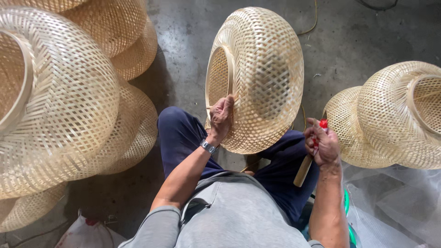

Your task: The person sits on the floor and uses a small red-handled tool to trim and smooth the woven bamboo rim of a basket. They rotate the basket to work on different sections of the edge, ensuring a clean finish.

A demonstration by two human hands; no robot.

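Gripping the rim of the pale woven bamboo lampshade (262,78), my left hand (222,117) has its fingers curled over the edge of the round opening, thumb side on the weave; shade stands on edge, tilted, resting against my knees, opening facing left, bulged body toward the right. Silver wristwatch (208,146) sits on that wrist. My right hand (324,143) is closed tight around a small red-tipped tool (323,124), red end sticking up out of the fist; I cannot tell what kind of tool it is. A flat light wooden stick (302,171) runs down from under the same hand toward my lap; whether the hand holds it too or it is part of the tool, cannot tell. Right hand is apart from the held shade, just beside its lower right edge. Navy trousers (181,135) and grey shirt (234,216) show below. On the left, a big pile of same woven bamboo shades (64,101) stacked, touching each other. On the right, two more woven shades (390,119) lie overlapped, near my right hand. Grey concrete floor (183,55) underneath; clear plastic sheet (395,206) lower right.
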